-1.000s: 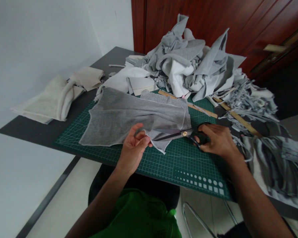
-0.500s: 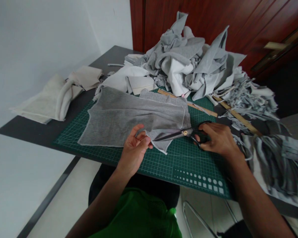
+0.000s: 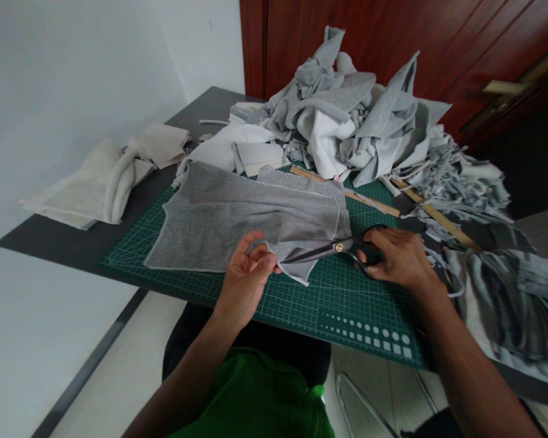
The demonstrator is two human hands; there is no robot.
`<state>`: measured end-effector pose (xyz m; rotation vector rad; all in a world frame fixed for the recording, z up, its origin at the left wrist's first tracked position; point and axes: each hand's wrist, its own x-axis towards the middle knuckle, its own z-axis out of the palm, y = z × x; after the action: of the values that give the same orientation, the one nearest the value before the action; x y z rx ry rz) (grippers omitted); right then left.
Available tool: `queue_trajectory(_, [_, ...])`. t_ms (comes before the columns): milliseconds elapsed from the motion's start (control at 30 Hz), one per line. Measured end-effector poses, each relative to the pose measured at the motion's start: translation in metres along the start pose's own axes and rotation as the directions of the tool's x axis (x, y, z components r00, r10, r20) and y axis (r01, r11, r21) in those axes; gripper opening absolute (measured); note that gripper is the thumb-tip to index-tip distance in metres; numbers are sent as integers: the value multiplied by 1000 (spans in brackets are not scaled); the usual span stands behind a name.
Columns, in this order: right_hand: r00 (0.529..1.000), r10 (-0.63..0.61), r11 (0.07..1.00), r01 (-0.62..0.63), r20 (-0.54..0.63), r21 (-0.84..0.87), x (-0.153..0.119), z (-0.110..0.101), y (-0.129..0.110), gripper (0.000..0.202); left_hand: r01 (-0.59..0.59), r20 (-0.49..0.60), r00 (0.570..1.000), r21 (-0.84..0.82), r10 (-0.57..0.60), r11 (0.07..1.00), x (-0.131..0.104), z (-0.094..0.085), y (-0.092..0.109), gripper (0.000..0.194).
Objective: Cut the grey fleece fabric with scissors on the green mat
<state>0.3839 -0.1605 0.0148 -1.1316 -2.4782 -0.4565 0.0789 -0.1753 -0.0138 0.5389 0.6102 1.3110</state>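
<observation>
A grey fabric piece [image 3: 228,207] with pale edges lies on the green cutting mat [image 3: 347,298]. My left hand [image 3: 246,280] pinches the fabric's near edge between thumb and fingers, lifting it slightly. Black-handled scissors [image 3: 339,247] are held in my right hand [image 3: 395,258], fingers through the handles. Their blades point left over the raised fabric edge, with the tips close to my left fingertips. A corner of the fabric hangs toward me below the blades.
A big heap of grey and white cloth [image 3: 338,115] stands at the back. Thin scraps [image 3: 470,182] and a wooden ruler [image 3: 438,219] lie at the right, beside stacked grey fabric [image 3: 506,298]. Cream cloth [image 3: 95,182] is at the left, near the wall.
The scissor blades have come slightly closer together, and the scissors have shifted a little left. My left hand keeps its pinch in nearly the same place.
</observation>
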Motion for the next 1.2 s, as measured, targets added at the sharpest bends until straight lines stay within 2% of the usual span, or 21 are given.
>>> queue_trajectory(333, [999,32,997,-32,2,68,3,2,-6,6,-32,-11,999,17,33,999,-3,2,-3,47])
queue_trajectory(600, [1000,31,998,-32,3,49,3,3,-8,7,-68,-12,998,31,68,997,-4,4,-5,45])
queue_trajectory(767, [999,38,997,-39,14,72,5,3,-10,6,-125,-35,991,88,128,988,-6,6,-5,37])
queue_trajectory(967, [998,60,995,-61,9,77,6,5,-13,7,-178,-1,984,179,181,968,-7,10,-4,31])
queue_trajectory(1200, [999,39,998,-39,-6,53,5,8,-13,8,-219,27,975,213,219,952,-6,1,-11,23])
